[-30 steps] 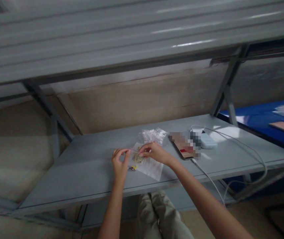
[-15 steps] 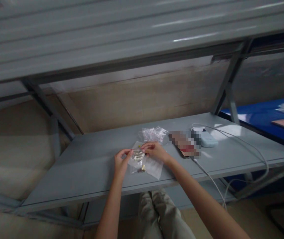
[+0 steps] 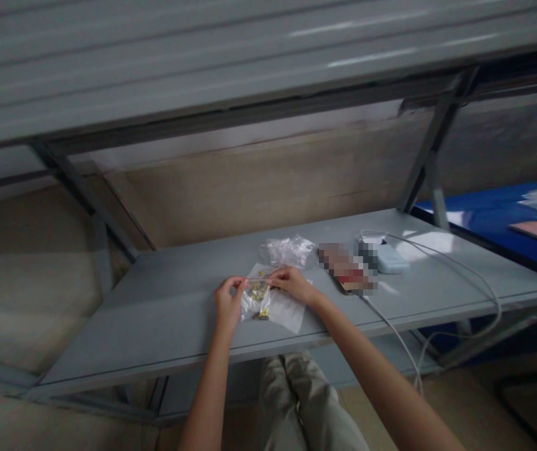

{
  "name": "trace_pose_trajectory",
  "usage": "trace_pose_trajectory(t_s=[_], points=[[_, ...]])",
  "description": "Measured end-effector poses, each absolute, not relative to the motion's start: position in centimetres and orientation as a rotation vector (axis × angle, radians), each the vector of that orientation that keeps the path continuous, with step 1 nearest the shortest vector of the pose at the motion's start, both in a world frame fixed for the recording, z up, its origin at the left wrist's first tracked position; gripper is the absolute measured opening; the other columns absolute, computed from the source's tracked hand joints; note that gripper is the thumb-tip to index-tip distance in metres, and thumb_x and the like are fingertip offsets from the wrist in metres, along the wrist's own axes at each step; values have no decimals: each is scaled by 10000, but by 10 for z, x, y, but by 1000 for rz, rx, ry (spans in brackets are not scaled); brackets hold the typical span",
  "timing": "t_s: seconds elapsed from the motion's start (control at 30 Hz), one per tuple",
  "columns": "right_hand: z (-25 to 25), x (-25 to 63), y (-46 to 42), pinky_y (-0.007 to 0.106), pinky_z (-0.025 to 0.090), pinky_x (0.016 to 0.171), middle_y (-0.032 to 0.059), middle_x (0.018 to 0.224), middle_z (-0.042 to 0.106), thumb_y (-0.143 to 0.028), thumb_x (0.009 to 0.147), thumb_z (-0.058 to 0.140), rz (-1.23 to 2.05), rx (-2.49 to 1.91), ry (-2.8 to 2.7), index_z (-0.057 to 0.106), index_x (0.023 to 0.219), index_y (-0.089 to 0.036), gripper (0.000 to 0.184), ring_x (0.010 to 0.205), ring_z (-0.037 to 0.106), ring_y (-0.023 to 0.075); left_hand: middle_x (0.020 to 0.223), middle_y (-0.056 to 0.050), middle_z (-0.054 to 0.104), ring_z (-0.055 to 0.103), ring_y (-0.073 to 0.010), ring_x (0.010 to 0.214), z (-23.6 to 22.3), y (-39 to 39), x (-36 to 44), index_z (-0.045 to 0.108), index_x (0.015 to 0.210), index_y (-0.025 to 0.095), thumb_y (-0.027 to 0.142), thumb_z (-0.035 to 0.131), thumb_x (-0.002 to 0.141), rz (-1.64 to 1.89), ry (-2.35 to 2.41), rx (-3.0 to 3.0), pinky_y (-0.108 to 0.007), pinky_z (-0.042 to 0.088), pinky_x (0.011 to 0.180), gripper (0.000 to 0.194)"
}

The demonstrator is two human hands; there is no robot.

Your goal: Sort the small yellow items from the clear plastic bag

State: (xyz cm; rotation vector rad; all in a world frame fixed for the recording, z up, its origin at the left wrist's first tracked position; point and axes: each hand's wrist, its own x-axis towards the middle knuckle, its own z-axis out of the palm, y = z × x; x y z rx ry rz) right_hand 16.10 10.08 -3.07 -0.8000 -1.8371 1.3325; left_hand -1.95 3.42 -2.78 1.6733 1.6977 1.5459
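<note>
Between my two hands is a small clear plastic bag [image 3: 250, 306], its top edge pinched at both corners. My left hand [image 3: 229, 299] closes thumb and fingers on the left corner. On the right corner, my right hand [image 3: 292, 283] does the same. Small yellow and brass-coloured pieces [image 3: 262, 313] show in or behind the clear plastic; I cannot tell which. Under the right hand a whitish translucent sheet or bag [image 3: 291, 313] lies flat on the grey table [image 3: 169, 300]. A heap of clear plastic bags [image 3: 289, 250] lies just beyond the hands.
A phone [image 3: 347, 269], partly blurred out, lies right of the hands with a white cable [image 3: 390, 322] running off the front edge. Behind it sits a pale blue box-shaped device [image 3: 390, 259]. A blue table [image 3: 489, 219] adjoins at right. A ribbed shelf [image 3: 202, 62] overhangs the back.
Both hands keep their pinch on the bag's top edge. The bag's contents look yellower and clearer now. The whole view has shifted slightly.
</note>
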Motion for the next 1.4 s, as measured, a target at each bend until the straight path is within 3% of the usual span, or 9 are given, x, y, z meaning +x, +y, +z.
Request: trace_pose_trajectory(t_s=[0.23,0.47,0.67,0.83,1.1,1.4], points=[[-24,159,96,241,388,583,29,693,627,-374,747,560,1216,-786,-1847,667,777,-123,275,603,510,113,697,-33,658,605,-164,710,-27,34,-20,607,761,167,393,502,766,1532,1694,1736,-270,449,717,250],[-22,159,95,241,408,610,34,669,628,-255,747,546,1108,-800,-1893,635,663,-133,172,630,536,120,708,-43,666,608,-162,707,-22,32,-15,633,739,151,355,565,714,1555,1633,1658,-268,458,705,217],[-19,157,86,244,424,650,39,779,644,-297,779,542,1199,-694,-1913,640,803,-134,192,701,559,123,721,-66,695,625,-186,713,-16,29,-11,676,702,147,377,622,659,1537,1598,1579,-285,471,700,240],[-20,154,83,233,415,594,22,689,636,-356,755,589,1256,-682,-1930,648,774,-135,230,626,543,117,693,-36,684,605,-165,684,-16,27,-9,671,698,157,342,592,701,1422,1532,1728,-259,459,667,201],[-24,152,84,205,375,524,6,655,606,-284,801,538,1038,-733,-2055,652,776,-143,183,534,482,90,622,1,600,543,-129,634,-16,27,-9,615,626,165,300,553,732,1364,1509,1923,-220,424,619,182],[-21,151,80,196,375,503,4,665,592,-315,797,545,1117,-714,-1972,646,793,-144,198,521,469,81,668,-10,630,549,-126,627,-19,25,-6,627,724,154,285,545,738,1380,1529,1854,-207,414,595,155]])
